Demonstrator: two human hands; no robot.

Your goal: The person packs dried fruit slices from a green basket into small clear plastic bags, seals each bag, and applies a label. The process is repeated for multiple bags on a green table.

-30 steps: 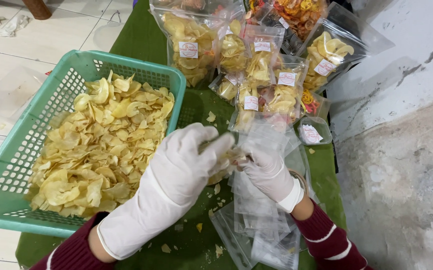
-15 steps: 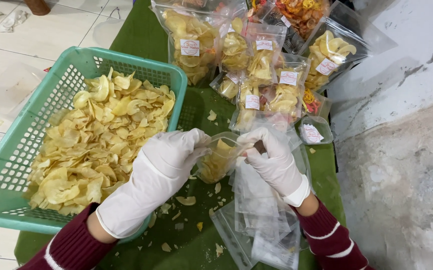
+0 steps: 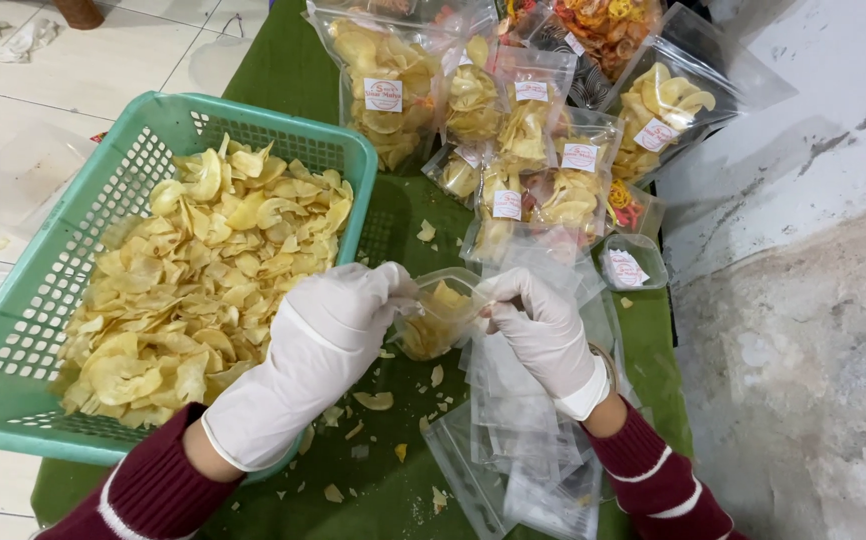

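2 gloved hands at work over a green cloth, sleeves dark red with white stripes. Nearest the camera: a loose stack of empty clear bags under the right wrist, plus broken chip crumbs scattered on the cloth between the arms. Left hand in a white glove, fingers bunched together at the mouth of a small clear bag, touching its left edge; whether pinching chips or the plastic itself, cannot tell. Right hand, also gloved, fingers curled and closed on the bag's right rim, holding the mouth wide. Bag held just above the cloth, between both hands, partly filled with pale yellow chips, tilted toward the left hand. Left of the hands: a teal plastic basket heaped with yellow chips, its near corner touching the left forearm. Beyond the hands: 1 small sealed bag with a white label lying flat, then a cluster of sealed, labelled chip bags leaning together at the far end of the cloth, with orange chips in the farthest one. Right of the cloth: a rough grey wall. Far left: pale floor tiles.
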